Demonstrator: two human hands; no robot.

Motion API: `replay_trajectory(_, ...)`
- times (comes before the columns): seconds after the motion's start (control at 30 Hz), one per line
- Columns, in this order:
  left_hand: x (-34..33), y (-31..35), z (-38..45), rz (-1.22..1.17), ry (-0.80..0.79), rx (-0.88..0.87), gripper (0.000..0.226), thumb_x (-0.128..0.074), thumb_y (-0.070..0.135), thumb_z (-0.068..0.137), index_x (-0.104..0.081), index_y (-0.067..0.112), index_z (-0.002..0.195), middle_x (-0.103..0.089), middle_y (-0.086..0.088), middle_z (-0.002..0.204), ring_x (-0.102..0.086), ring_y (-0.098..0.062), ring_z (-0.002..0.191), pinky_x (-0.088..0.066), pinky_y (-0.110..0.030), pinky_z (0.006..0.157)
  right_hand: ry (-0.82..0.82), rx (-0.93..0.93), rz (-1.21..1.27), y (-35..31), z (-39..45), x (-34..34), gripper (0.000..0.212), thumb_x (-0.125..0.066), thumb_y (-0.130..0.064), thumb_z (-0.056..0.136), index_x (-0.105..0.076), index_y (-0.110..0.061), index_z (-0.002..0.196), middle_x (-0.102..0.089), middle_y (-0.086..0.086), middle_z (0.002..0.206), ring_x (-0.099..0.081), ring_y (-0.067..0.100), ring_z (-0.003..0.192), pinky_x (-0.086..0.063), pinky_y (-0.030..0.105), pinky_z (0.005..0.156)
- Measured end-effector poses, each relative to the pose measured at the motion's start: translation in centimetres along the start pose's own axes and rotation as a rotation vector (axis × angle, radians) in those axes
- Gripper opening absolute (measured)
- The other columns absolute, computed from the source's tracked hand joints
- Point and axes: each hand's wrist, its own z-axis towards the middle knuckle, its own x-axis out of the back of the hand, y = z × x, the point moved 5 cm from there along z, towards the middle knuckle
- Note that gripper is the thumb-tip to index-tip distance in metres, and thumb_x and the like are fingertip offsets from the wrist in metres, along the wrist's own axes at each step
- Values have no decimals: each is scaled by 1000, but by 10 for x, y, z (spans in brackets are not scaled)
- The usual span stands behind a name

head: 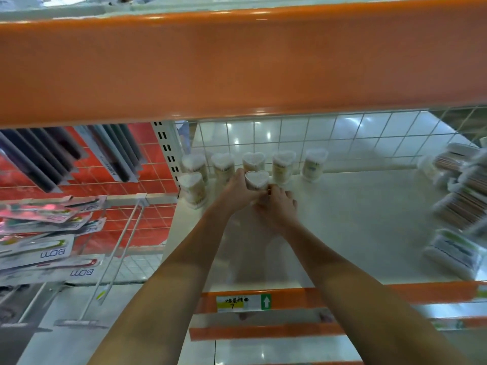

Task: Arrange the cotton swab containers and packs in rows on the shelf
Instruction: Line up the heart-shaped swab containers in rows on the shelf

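Note:
Several heart-shaped cotton swab containers stand in a row along the back of the white shelf (355,233); the rightmost of the row (313,164) stands a little apart. One more (192,188) stands in front at the far left. Both hands hold another heart-shaped container (257,179) just in front of the back row. My left hand (238,191) wraps its left side and my right hand (278,204) grips its lower right. Flat packs of cotton swabs (458,206) lie piled at the shelf's right end, blurred.
A broad orange shelf edge (237,67) overhangs the upper view. A wire grid (290,135) backs the shelf. At left, toothbrush packs (47,248) hang on pegs in front of a red grid. An orange front rail bears a price label (242,302).

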Motion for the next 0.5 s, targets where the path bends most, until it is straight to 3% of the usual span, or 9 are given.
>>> replay_trajectory(0.1,1,2,1,-20,-13,3,56,-83,27,69,-51,10,112,-58,1,103,-55,-12,98,-41,-22,80,2,-22,12,-1,3,0,49,-55,-37,87,-42,-13,127,-50,7,129,-38,29,123,-31,38,98)
replay_trajectory(0.3,-1,1,2,-25,-7,12,67,-83,30,68,-48,8,121,-58,-4,113,-55,-17,107,-46,-29,90,-3,-37,38,-1,3,-1,50,-56,-38,86,-42,-13,126,-49,8,129,-37,28,124,-29,38,98)
replay_trajectory(0.5,1,3,-1,34,25,-4,68,-82,34,69,-48,7,122,-56,-2,111,-52,-16,106,-41,-26,86,-17,-32,33,-1,3,0,52,-56,-37,87,-41,-14,130,-48,7,132,-37,28,124,-29,38,99)
